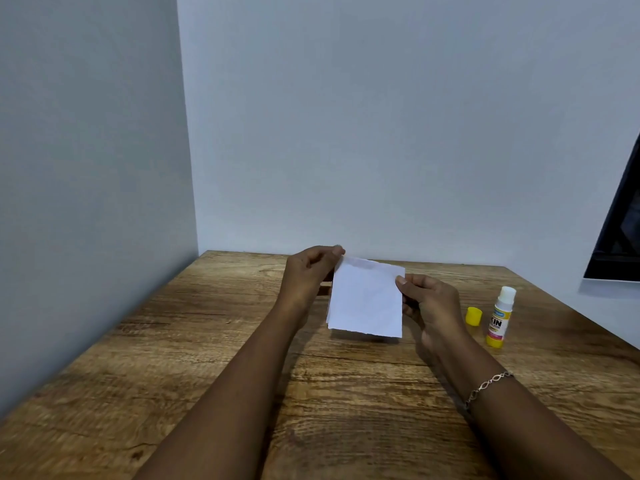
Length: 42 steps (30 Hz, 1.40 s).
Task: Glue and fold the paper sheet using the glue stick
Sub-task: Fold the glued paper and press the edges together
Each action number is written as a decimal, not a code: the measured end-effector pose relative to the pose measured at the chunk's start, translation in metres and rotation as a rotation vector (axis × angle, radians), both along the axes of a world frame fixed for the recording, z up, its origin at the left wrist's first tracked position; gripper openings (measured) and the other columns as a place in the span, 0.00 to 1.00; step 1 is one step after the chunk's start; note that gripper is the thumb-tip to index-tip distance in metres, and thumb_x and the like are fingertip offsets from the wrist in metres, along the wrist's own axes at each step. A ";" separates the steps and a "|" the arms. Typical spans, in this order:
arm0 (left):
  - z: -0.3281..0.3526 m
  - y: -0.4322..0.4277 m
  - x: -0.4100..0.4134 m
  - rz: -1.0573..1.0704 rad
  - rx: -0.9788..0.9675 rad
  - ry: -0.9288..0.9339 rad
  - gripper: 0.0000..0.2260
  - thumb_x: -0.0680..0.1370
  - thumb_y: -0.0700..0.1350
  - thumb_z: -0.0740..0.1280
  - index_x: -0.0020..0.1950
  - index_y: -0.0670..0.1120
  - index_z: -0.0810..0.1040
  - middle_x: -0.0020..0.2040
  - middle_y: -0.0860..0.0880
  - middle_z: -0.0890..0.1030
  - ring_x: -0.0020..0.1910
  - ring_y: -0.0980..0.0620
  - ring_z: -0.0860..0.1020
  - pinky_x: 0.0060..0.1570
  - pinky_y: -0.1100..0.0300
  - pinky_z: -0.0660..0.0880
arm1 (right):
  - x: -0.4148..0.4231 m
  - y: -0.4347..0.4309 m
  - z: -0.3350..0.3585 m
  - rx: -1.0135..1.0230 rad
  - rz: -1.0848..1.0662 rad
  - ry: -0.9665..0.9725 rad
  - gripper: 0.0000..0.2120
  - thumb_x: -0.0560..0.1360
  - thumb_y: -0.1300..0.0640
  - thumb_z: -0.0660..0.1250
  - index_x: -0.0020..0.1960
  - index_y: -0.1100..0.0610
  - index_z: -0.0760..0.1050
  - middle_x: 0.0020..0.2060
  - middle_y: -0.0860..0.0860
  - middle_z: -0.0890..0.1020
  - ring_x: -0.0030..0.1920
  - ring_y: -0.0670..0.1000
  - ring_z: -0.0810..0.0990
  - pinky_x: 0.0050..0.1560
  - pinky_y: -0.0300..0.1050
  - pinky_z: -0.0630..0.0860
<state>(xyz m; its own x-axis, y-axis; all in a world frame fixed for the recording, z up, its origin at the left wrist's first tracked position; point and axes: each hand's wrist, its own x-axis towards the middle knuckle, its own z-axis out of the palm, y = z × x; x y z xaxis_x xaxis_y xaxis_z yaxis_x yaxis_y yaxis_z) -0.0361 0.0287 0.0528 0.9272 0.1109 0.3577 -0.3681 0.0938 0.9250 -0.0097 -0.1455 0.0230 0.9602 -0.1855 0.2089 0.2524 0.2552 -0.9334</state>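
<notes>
A small white paper sheet [365,297] with a rough lower edge is held up above the wooden table [214,368], and looks doubled along its lower left side. My left hand [310,271] pinches its upper left corner. My right hand [429,301] pinches its right edge, thumb on the front. The glue stick [500,317], white and yellow, stands upright and uncapped to the right of my right hand. Its yellow cap [473,316] lies on the table between that hand and the stick.
Pale walls close the table at the back and on the left. A dark framed panel [620,233] leans at the right edge of view. A bracelet [486,388] sits on my right wrist.
</notes>
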 end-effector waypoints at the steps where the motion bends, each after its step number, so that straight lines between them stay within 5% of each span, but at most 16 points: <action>1: 0.000 0.000 0.000 -0.009 0.004 -0.012 0.07 0.76 0.43 0.66 0.52 0.43 0.80 0.37 0.50 0.80 0.36 0.57 0.79 0.37 0.64 0.76 | 0.000 0.000 0.000 -0.008 0.003 0.004 0.06 0.70 0.65 0.69 0.35 0.58 0.78 0.22 0.46 0.80 0.23 0.43 0.76 0.23 0.34 0.73; 4: 0.000 0.002 0.000 -0.053 0.052 -0.035 0.11 0.75 0.38 0.66 0.56 0.47 0.78 0.36 0.50 0.73 0.38 0.56 0.76 0.39 0.64 0.75 | -0.002 0.001 0.001 -0.033 0.004 0.022 0.05 0.70 0.64 0.69 0.36 0.58 0.79 0.23 0.47 0.81 0.24 0.44 0.76 0.24 0.35 0.74; 8: 0.000 0.002 -0.001 -0.058 0.077 -0.056 0.09 0.74 0.35 0.67 0.49 0.48 0.81 0.34 0.51 0.69 0.36 0.55 0.72 0.32 0.68 0.73 | -0.004 0.001 0.003 -0.054 0.011 0.036 0.04 0.70 0.64 0.69 0.37 0.58 0.79 0.23 0.46 0.80 0.25 0.45 0.76 0.26 0.36 0.74; 12: 0.000 0.003 -0.001 -0.070 0.047 -0.065 0.09 0.73 0.33 0.67 0.43 0.47 0.81 0.36 0.43 0.75 0.33 0.54 0.78 0.31 0.66 0.75 | -0.006 0.002 0.003 -0.058 0.028 0.045 0.03 0.71 0.64 0.69 0.38 0.60 0.79 0.23 0.49 0.77 0.25 0.46 0.72 0.30 0.41 0.73; 19: -0.002 0.003 0.002 0.019 0.016 -0.066 0.08 0.71 0.32 0.68 0.38 0.44 0.80 0.26 0.54 0.80 0.29 0.56 0.78 0.31 0.64 0.73 | -0.011 0.005 0.006 -0.089 0.008 0.021 0.03 0.70 0.64 0.69 0.38 0.60 0.79 0.29 0.52 0.76 0.29 0.48 0.69 0.32 0.42 0.70; 23: -0.001 0.003 0.002 0.083 -0.024 -0.080 0.08 0.71 0.33 0.69 0.36 0.45 0.79 0.28 0.50 0.80 0.31 0.54 0.77 0.31 0.64 0.71 | -0.013 0.007 0.009 -0.181 -0.030 -0.115 0.03 0.71 0.65 0.68 0.41 0.59 0.77 0.30 0.49 0.75 0.30 0.45 0.71 0.27 0.31 0.71; 26: 0.001 0.003 0.002 0.121 -0.012 -0.099 0.07 0.70 0.34 0.69 0.35 0.45 0.79 0.31 0.49 0.80 0.33 0.54 0.77 0.34 0.63 0.71 | -0.012 0.007 0.014 -0.325 -0.096 -0.293 0.11 0.70 0.67 0.69 0.52 0.62 0.77 0.39 0.53 0.78 0.40 0.46 0.76 0.37 0.27 0.73; 29: 0.003 0.001 0.002 0.125 0.011 -0.127 0.08 0.70 0.33 0.70 0.35 0.45 0.79 0.33 0.47 0.80 0.35 0.54 0.78 0.38 0.62 0.72 | -0.012 0.011 0.018 -0.452 -0.126 -0.356 0.10 0.69 0.66 0.69 0.51 0.60 0.79 0.45 0.56 0.81 0.45 0.51 0.77 0.41 0.32 0.73; 33: 0.004 0.001 0.001 0.108 0.013 -0.149 0.08 0.70 0.34 0.70 0.35 0.45 0.80 0.35 0.48 0.81 0.38 0.54 0.78 0.41 0.60 0.73 | -0.013 0.014 0.019 -0.511 -0.117 -0.368 0.03 0.69 0.67 0.68 0.42 0.64 0.79 0.39 0.59 0.82 0.41 0.55 0.79 0.44 0.47 0.74; 38: 0.006 0.002 0.002 0.125 -0.031 -0.143 0.05 0.72 0.36 0.69 0.40 0.44 0.82 0.39 0.50 0.82 0.41 0.54 0.79 0.43 0.60 0.74 | -0.011 0.016 0.031 -0.541 -0.134 -0.386 0.03 0.69 0.67 0.68 0.41 0.62 0.79 0.40 0.58 0.82 0.45 0.56 0.79 0.47 0.47 0.74; 42: 0.007 0.003 0.002 0.223 -0.003 -0.185 0.04 0.71 0.35 0.69 0.38 0.43 0.81 0.38 0.50 0.82 0.40 0.56 0.78 0.42 0.63 0.73 | -0.013 0.025 0.043 -0.751 -0.198 -0.479 0.06 0.69 0.63 0.70 0.45 0.59 0.80 0.44 0.51 0.81 0.47 0.49 0.76 0.51 0.43 0.70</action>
